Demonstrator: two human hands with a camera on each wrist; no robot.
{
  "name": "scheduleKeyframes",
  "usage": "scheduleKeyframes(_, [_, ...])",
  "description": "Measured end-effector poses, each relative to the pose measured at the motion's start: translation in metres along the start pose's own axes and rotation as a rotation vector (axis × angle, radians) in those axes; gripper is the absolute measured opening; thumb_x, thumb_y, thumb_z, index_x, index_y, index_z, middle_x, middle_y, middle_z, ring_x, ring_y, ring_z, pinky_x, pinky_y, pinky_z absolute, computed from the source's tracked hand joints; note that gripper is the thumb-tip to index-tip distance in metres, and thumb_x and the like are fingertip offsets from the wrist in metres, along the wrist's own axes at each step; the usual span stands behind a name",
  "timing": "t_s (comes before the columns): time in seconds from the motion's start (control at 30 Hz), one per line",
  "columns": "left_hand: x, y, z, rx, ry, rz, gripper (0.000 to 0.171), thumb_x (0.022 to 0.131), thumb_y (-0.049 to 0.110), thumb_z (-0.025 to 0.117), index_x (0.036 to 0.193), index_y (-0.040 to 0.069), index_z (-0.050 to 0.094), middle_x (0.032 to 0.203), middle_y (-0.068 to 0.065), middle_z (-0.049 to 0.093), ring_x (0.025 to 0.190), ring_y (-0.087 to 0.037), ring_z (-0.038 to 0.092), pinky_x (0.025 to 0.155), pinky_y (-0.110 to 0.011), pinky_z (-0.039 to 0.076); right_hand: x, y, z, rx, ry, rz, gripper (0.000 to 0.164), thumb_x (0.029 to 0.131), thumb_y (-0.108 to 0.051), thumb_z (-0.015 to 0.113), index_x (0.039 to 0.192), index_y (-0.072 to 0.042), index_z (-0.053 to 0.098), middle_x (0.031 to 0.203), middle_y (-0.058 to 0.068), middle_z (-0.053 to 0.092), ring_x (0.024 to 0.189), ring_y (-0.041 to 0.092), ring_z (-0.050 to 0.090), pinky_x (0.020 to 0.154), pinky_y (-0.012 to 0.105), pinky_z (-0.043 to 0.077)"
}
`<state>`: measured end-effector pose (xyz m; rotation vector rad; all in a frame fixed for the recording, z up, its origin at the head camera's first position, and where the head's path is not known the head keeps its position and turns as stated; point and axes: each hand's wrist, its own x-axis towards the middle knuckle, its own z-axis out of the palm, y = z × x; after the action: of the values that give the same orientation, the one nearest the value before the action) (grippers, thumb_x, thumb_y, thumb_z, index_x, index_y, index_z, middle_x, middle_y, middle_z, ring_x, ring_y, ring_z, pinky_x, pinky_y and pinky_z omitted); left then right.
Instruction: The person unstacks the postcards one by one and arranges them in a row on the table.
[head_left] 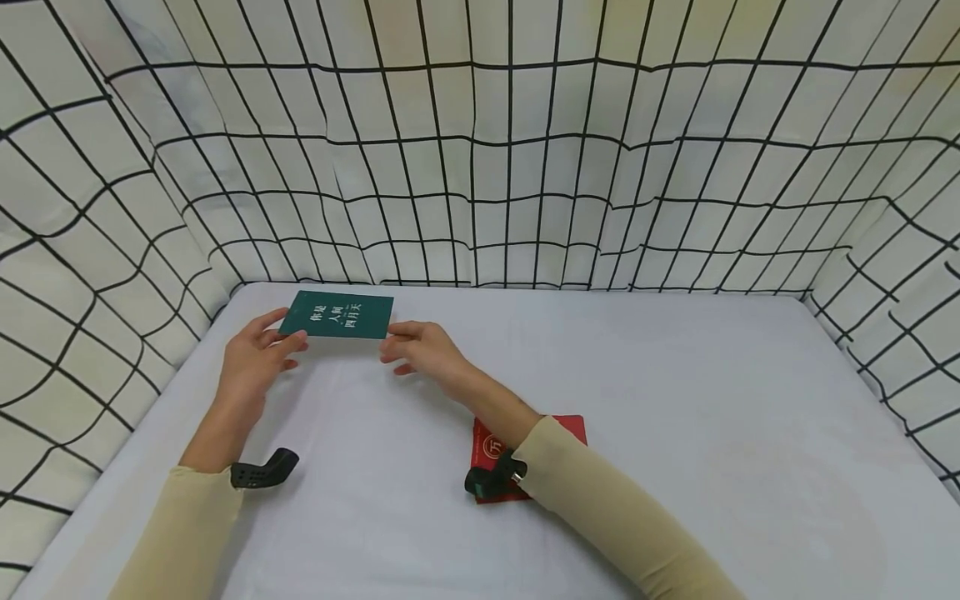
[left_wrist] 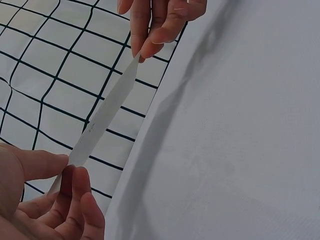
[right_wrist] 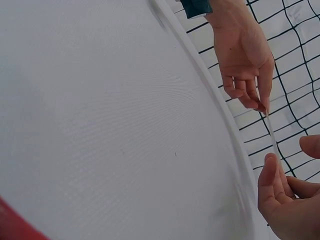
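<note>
A dark green card (head_left: 337,315) with white Chinese characters is held up at the far left of the table, above its surface. My left hand (head_left: 258,354) pinches its left end between thumb and fingers. At the opposite end, my right hand (head_left: 426,350) holds the near right corner with its fingertips. The left wrist view shows the card's pale back (left_wrist: 102,120) at a steep slant, with the right hand (left_wrist: 162,22) at the upper corner. In the right wrist view the card (right_wrist: 272,132) appears almost edge-on between both hands.
A red flat item (head_left: 566,427) with a round emblem lies on the white tabletop (head_left: 712,433), partly covered by the right forearm. Pale cloth walls with a black grid (head_left: 491,171) enclose the back and sides. Black wrist devices (head_left: 264,469) are worn on both arms.
</note>
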<state>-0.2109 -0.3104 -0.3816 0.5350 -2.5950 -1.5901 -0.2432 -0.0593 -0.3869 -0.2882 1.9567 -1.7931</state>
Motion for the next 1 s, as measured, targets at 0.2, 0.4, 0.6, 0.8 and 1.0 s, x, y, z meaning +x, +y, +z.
scheduleKeyframes(0.2, [0.001,-0.004,-0.003,0.017,0.008,-0.003,0.074,0.105,0.039,0.061,0.166,0.017,0.027,0.097,0.022,0.062,0.093,0.003,0.065,0.075,-0.009,0.056,0.003,0.002,0.004,0.014,-0.023,0.007,0.053,0.101,-0.021,0.066,0.150,-0.004,0.053,0.133,0.011,0.073,0.118,0.029,0.073,0.094,0.031,0.061])
scheduleKeyframes(0.4, [0.002,-0.005,-0.006,-0.014,0.006,0.007,0.074,0.104,0.037,0.062,0.165,0.015,0.027,0.087,0.028,0.062,0.091,0.003,0.066,0.075,-0.010,0.056,0.005,0.003,0.008,0.014,-0.026,0.011,0.053,0.102,-0.019,0.065,0.151,-0.004,0.052,0.133,0.011,0.072,0.118,0.029,0.072,0.093,0.031,0.062])
scheduleKeyframes(0.6, [0.003,-0.006,-0.009,-0.026,0.010,0.006,0.073,0.105,0.036,0.062,0.165,0.015,0.027,0.089,0.025,0.063,0.092,0.003,0.065,0.075,-0.010,0.055,0.008,0.003,0.011,0.017,-0.032,0.003,0.053,0.101,-0.019,0.066,0.151,-0.004,0.053,0.134,0.010,0.072,0.115,0.025,0.073,0.092,0.030,0.062])
scheduleKeyframes(0.8, [0.004,-0.010,-0.012,-0.022,0.031,-0.022,0.072,0.105,0.036,0.061,0.165,0.015,0.028,0.093,0.023,0.063,0.093,0.002,0.065,0.075,-0.010,0.056,0.012,0.004,0.017,0.019,-0.039,0.013,0.053,0.101,-0.017,0.066,0.149,-0.002,0.053,0.132,0.011,0.073,0.116,0.025,0.073,0.091,0.029,0.062])
scheduleKeyframes(1.0, [0.007,-0.013,-0.015,-0.027,0.052,-0.039,0.071,0.105,0.035,0.061,0.165,0.014,0.030,0.087,0.027,0.061,0.093,0.002,0.065,0.074,-0.010,0.055,0.017,0.004,0.024,0.023,-0.038,0.021,0.050,0.102,-0.015,0.064,0.149,0.000,0.053,0.130,0.012,0.074,0.110,0.019,0.073,0.093,0.031,0.062])
